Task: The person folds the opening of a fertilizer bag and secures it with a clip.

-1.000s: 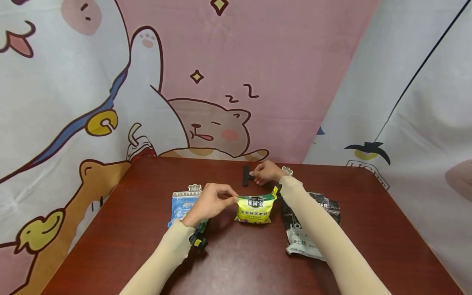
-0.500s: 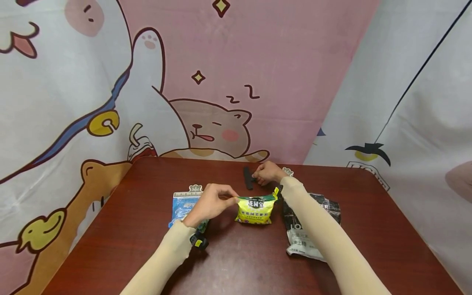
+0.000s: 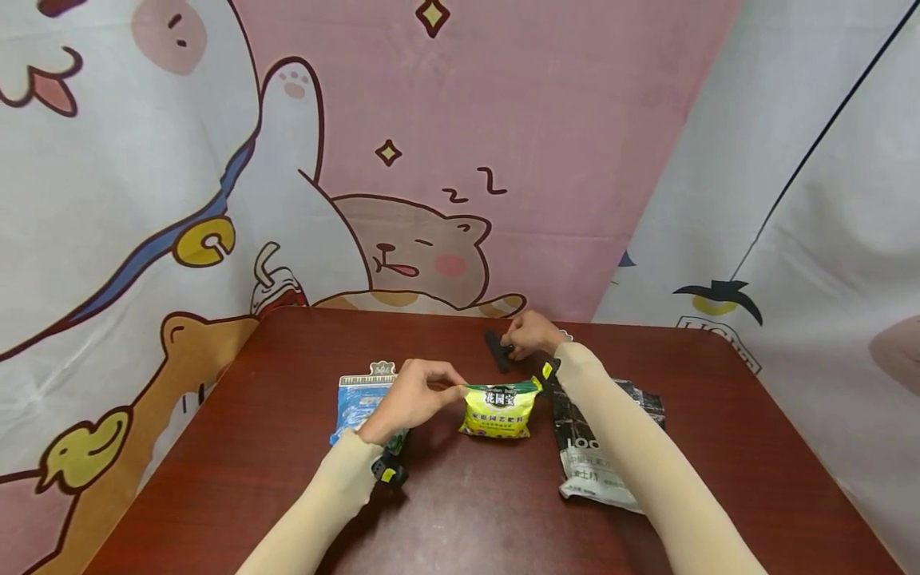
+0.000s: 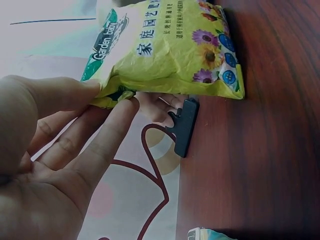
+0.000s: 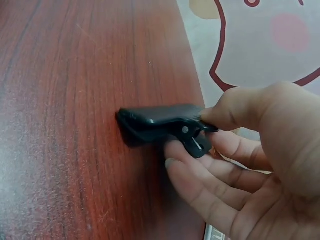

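The right hand (image 3: 530,334) pinches the handles of a long-barred black plastic clip (image 3: 497,351) just beyond the yellow-and-green plastic packet (image 3: 497,412), the bar slanting roughly crosswise to the packet's top edge, whose left end the left hand (image 3: 417,395) pinches.

The left hand (image 3: 413,397) pinches the upper left corner of the yellow bag (image 3: 497,411), the right hand (image 3: 532,334) grips the black clip (image 3: 497,352) just behind it! Blue bag (image 3: 354,409) partly hidden, black-and-white bag (image 3: 589,467) crossed by the right sleeve (image 3: 640,449), reddish-brown table (image 3: 467,511) below, cartoon backdrop (image 3: 561,144) behind.
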A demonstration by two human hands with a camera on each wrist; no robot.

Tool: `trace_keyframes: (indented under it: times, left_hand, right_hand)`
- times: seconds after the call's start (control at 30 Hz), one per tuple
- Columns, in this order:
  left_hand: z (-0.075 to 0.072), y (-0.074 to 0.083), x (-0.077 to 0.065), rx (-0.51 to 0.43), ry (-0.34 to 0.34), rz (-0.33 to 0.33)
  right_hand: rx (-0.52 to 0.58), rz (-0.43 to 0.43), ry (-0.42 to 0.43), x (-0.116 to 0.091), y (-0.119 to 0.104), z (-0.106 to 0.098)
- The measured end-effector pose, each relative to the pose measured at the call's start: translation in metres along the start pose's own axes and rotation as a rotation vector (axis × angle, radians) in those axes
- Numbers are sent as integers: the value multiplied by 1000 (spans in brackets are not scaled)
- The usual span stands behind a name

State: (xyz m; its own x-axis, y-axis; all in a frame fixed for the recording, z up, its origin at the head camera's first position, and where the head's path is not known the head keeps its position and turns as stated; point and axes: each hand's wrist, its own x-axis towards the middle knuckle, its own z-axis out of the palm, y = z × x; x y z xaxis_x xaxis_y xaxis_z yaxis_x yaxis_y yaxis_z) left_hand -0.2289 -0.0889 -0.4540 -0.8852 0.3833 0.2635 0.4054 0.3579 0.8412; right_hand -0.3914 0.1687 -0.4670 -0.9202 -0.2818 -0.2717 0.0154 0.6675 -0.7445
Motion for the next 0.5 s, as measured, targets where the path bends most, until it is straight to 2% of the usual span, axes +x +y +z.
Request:
trace_keyframes:
  times: [0.17,0.5]
  left_hand:
    - [0,0,0,1,5,-6]
    - [1,-1,1,3,9,4]
  right_hand:
    - [-9,-50,15,-3,6,-2]
    - [96,-34,10,-16,17,-6]
